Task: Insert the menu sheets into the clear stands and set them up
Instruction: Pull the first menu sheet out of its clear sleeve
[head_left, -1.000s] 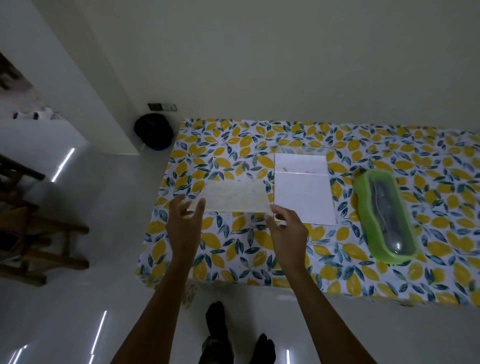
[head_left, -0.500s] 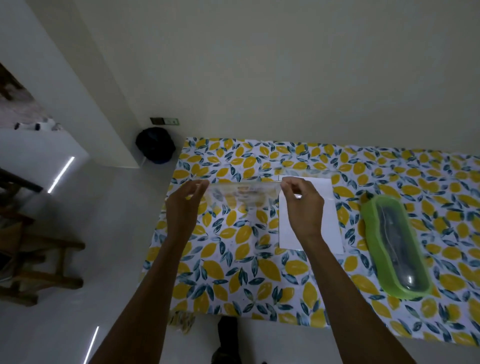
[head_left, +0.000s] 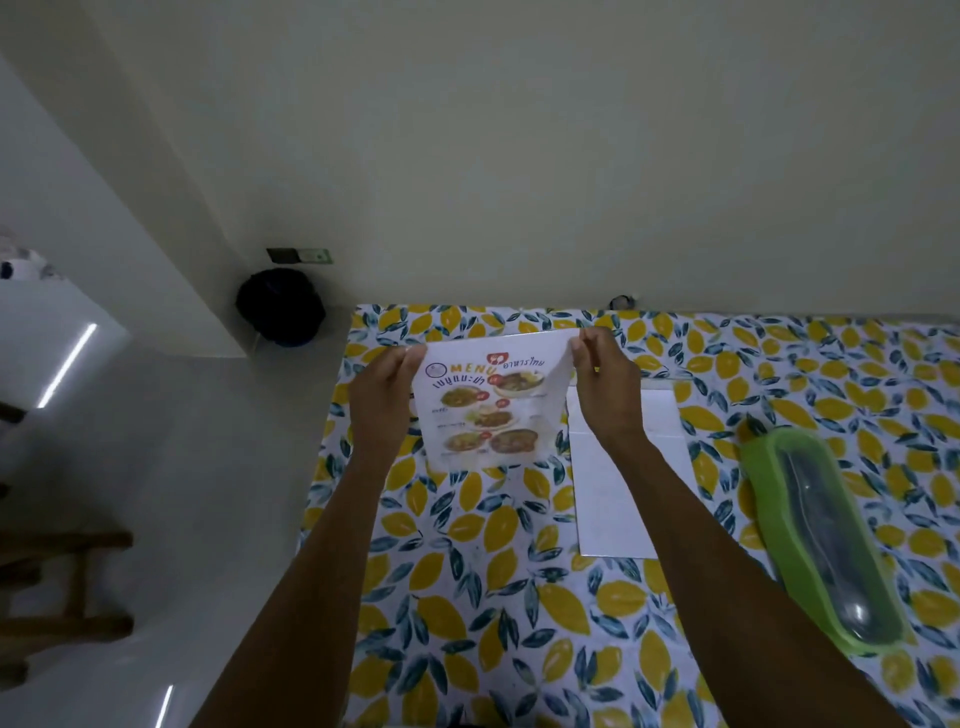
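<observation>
I hold a printed menu sheet (head_left: 488, 410) upright over the table, its food pictures and the word MENU facing me. My left hand (head_left: 382, 400) pinches its upper left corner and my right hand (head_left: 605, 384) pinches its upper right corner. Whether the sheet sits inside a clear stand cannot be told. A white sheet (head_left: 623, 499) lies flat on the lemon-print tablecloth (head_left: 467, 571), just right of my right forearm, partly hidden by it.
A green oblong container with a clear lid (head_left: 821, 535) lies on the table to the right. The wall runs along the table's far edge. A dark bag (head_left: 280, 306) sits on the floor at the far left corner, and wooden furniture (head_left: 62, 587) stands at far left.
The sheet went from lying flat on the table to held up edge-on, then turned so its printed face shows. Both hands rose and moved toward the wall.
</observation>
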